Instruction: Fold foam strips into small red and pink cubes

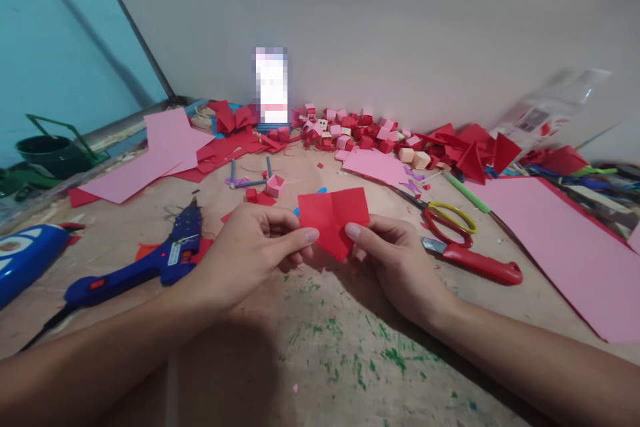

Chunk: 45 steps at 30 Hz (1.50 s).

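Left hand [253, 243], with a blue hot-glue gun [175, 252] lying to its left on the table [215, 373], is pinching one side of a creased red paper piece [334, 217]; right hand [400, 260] is gripping the opposite side. Scissors [424, 205], a red-handled cutter [480, 263] and pink paper [560, 240] are lying farther right.

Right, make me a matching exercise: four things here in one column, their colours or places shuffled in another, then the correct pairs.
Things:
1. creased paper
2. glue gun
3. scissors
4. plastic bottle

Descriptions:
A. yellow and red handles
B. clear, at the back right
C. held by the left hand and right hand
D. blue, on the person's left

Pairs: 1-C, 2-D, 3-A, 4-B
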Motion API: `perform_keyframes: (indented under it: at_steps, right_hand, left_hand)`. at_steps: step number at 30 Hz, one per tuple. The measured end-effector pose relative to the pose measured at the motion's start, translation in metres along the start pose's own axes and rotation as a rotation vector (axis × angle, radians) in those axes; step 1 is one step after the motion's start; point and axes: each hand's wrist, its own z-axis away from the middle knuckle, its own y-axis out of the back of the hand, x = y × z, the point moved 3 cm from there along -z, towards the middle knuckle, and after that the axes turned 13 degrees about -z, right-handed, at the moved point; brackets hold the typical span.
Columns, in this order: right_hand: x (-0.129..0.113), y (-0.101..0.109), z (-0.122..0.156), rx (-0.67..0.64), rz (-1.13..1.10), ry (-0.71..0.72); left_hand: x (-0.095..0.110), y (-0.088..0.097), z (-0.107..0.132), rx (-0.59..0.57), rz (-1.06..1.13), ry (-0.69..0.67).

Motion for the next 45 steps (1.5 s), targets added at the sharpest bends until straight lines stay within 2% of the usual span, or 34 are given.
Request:
perform_keyframes:
  at_steps: [6, 8, 15, 18, 22, 28, 32, 39, 45]
  right_hand:
    - [0.000, 0.001, 0.000, -0.060, 0.070, -0.036]
    - [0.000, 0.000, -0.001, -0.072, 0.072, -0.045]
    - [-0.001, -0.006, 0.001, -0.137, 0.059, -0.077]
    - [-0.001, -0.008, 0.003, -0.191, 0.032, -0.079]
    - [0.002, -0.004, 0.002, -0.186, -0.131, -0.052]
    - [0.005, 0.001, -0.001, -0.226, -0.191, -0.054]
    - [0.005, 0.001, -0.002, -0.262, -0.158, -0.056]
    - [0.004, -0.002, 0.002, -0.293, -0.136, 0.016]
    - [0.006, -0.001, 0.002, -0.260, -0.143, 0.000]
  left_hand:
    - [0.004, 0.002, 0.003, 0.105, 0.093, -0.034]
    - [0.004, 0.001, 0.004, 0.105, 0.138, -0.054]
    - [0.002, -0.011, 0.001, -0.114, 0.237, -0.027]
    - [0.002, -0.009, 0.001, -0.102, 0.282, -0.009]
    - [0.000, -0.003, 0.001, -0.065, 0.244, -0.008]
    - [0.000, -0.006, 0.000, -0.297, 0.224, -0.087]
    - [-0.003, -0.008, -0.001, -0.265, 0.206, -0.011]
    - [-0.003, -0.008, -0.001, -0.236, 0.214, 0.008]
    - [-0.003, -0.008, -0.001, -0.192, 0.208, -0.023]
